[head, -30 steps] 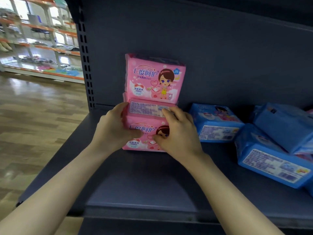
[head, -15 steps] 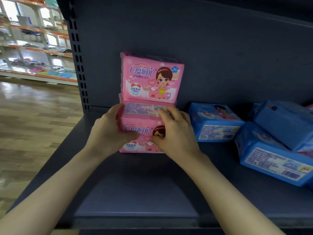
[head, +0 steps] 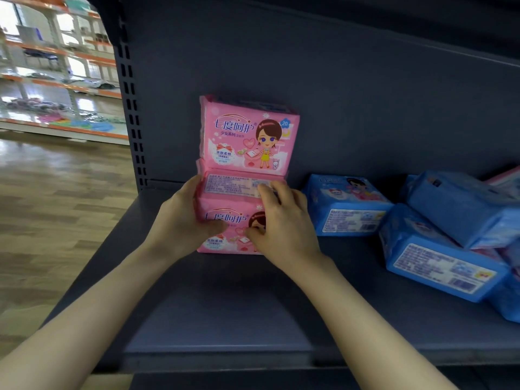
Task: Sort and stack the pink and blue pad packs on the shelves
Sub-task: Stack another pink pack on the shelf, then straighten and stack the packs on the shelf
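Clasping the lower pink plastic pad pack, left hand and right hand each have their grip clamped on it.

lower pink pack: front half hidden under left hand and right hand | blue packs: rightmost cut by edge, mostly hiding another pink pack | far shelves: blurred

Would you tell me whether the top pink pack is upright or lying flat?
Upright: top pack stands on edge, front outward, atop lower pack.
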{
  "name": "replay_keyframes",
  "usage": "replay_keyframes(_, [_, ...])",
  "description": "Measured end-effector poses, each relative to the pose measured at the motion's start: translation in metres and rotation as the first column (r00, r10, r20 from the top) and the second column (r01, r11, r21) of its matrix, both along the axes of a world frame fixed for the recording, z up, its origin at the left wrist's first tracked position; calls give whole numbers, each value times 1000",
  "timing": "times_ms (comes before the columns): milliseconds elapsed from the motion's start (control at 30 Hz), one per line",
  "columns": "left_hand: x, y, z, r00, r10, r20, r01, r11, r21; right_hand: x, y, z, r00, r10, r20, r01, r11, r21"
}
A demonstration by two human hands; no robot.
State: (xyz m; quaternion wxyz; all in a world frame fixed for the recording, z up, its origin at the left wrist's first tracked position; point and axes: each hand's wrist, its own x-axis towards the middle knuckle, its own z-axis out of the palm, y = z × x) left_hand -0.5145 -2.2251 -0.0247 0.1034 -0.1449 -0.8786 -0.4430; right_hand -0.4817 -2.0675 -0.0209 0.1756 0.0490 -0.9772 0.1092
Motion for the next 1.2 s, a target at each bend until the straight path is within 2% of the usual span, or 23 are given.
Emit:
replay_keyframes(200, [12,-3,14,981,27,-193,-96,929,-358,8,5,8,997,-32,72,33,999,-2])
replay_keyframes(433, [33,26,49,975,-146,-165,0,749,-663,32,26,31,988,-103,112,103,995,3])
replay_keyframes(600, [50,67,57,952,-251,-175,51,693,-719,57,59,39,951,-255,177,248,967,62])
replay_keyframes(900, [93,181,67,820,-538,-197,229,622,-749,132,145,47,850,-517,103,507,855,108])
replay_keyframes(1200, [143,289,74,712,-663,-230,313,593,-742,200,236,62,750,-651,117,642,759,109])
